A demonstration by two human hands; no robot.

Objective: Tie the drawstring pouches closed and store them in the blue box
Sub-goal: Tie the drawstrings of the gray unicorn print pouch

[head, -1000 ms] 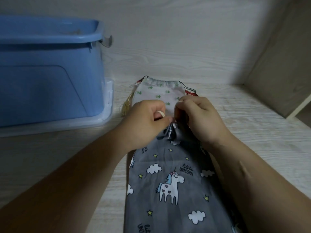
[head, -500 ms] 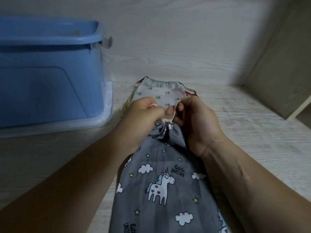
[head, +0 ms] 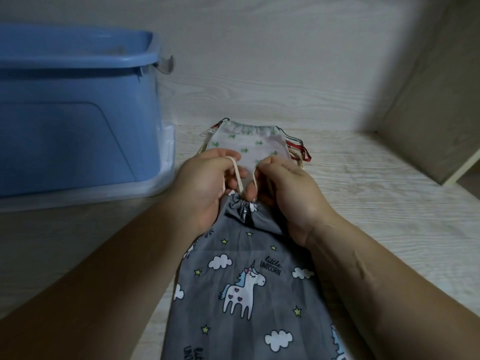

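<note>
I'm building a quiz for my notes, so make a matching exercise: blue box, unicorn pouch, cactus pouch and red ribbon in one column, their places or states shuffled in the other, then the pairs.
1 blue box
2 unicorn pouch
3 cactus pouch
4 red ribbon

A neck gathered, drawstring pinched by left hand and right hand
B shows beside a pouch's right edge
C stands at far left
D lies flat beyond the hands

Pairs: 1-C, 2-A, 3-D, 4-B
</note>
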